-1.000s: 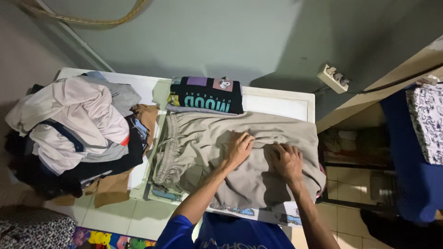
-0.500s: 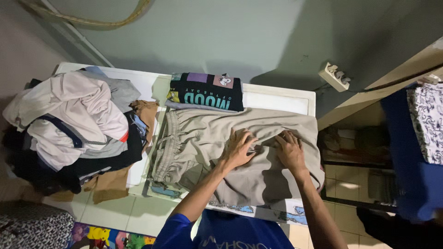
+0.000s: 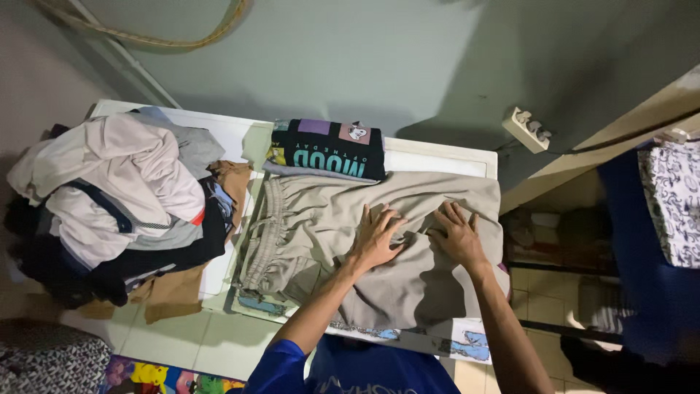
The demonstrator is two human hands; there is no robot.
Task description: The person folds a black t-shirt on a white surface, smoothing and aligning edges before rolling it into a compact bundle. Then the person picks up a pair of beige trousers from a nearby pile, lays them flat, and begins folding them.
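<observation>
Currently both hands are pressing flat on a pair of khaki cotton trousers with a gathered elastic waistband (image 3: 379, 255), which is lying spread across the white surface (image 3: 437, 157). Left hand (image 3: 375, 239): palm down, fingers splayed, no grip closed on the cloth. Right hand (image 3: 458, 235): likewise flat and open, fingers pointing away from the body, just beside the left hand with a ridge of creased fabric lying between them.

Relative to the hands: the waistband is sitting out to the left of the left hand; the loose leg end is draping off the surface edge beyond the right hand and towards the person. Just past the fingertips a folded black printed t-shirt with teal lettering (image 3: 328, 149) is lying, touching the trousers' far edge. Well to the left of the left hand a heap of unfolded mixed clothes in pink, grey and dark fabric (image 3: 117, 197) is piling over the surface end.

Judgement on technique: smoothing is working best with palms kept flat and pressure spreading outward from the centre crease, so wrinkles are pushed towards the edges and not bunched between the hands. The overhanging leg is likely dragging; watching for slip.
</observation>
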